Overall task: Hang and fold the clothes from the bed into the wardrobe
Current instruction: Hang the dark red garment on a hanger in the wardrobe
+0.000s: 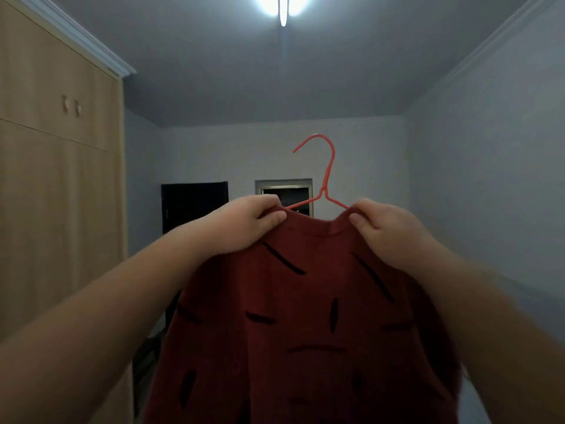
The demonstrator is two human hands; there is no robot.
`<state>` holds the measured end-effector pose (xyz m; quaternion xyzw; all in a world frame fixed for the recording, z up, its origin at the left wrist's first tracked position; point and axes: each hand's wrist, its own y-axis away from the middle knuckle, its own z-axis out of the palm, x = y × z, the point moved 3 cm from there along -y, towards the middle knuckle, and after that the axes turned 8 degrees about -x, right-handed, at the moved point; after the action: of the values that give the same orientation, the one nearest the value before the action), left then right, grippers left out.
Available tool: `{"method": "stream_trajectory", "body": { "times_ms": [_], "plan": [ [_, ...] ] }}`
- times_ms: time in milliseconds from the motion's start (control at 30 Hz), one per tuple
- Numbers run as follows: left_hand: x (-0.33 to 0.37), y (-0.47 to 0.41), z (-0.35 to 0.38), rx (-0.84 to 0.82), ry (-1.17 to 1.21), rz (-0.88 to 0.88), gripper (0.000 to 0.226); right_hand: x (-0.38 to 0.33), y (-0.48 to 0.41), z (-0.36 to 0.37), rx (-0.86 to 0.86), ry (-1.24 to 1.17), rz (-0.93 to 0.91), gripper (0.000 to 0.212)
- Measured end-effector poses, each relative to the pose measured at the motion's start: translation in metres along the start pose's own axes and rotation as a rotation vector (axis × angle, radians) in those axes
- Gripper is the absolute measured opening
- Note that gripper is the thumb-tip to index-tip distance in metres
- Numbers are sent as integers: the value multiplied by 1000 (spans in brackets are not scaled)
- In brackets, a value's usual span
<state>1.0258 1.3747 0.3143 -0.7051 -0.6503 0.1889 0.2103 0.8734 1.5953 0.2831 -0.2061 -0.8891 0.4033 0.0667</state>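
A dark red shirt (305, 316) with short black dashes hangs in front of me, held up at chest height. An orange-red wire hanger (327, 172) sits inside its neckline, its hook standing up above the collar. My left hand (244, 223) pinches the shirt's left shoulder next to the collar. My right hand (385, 229) pinches the right shoulder the same way. The hanger's arms are hidden under the fabric and my fingers. The bed is out of view.
A tall light-wood wardrobe (52, 179) with closed doors and two small knobs fills the left side. A dark doorway (192, 206) and a small window (284, 191) are in the far wall. A plain wall runs along the right. A ceiling lamp (282, 7) shines overhead.
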Motion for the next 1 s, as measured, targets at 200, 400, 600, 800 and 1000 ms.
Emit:
{"method": "stream_trajectory", "body": {
  "times_ms": [200,400,600,800,1000],
  "plan": [
    [-3,27,12,270,-107,-20,14,-3,24,15,35,-38,-12,19],
    [-26,49,20,292,-187,-63,22,17,38,34,-65,-30,23,29],
    [-25,67,18,280,-419,-100,24,-19,32,54,43,71,-72,23],
    [-57,131,4,97,-185,-280,35,-42,18,72,150,13,-65,22],
    [-84,220,-1,11,-411,-485,12,-105,13,116,-139,-82,-156,21]
  ]
}}
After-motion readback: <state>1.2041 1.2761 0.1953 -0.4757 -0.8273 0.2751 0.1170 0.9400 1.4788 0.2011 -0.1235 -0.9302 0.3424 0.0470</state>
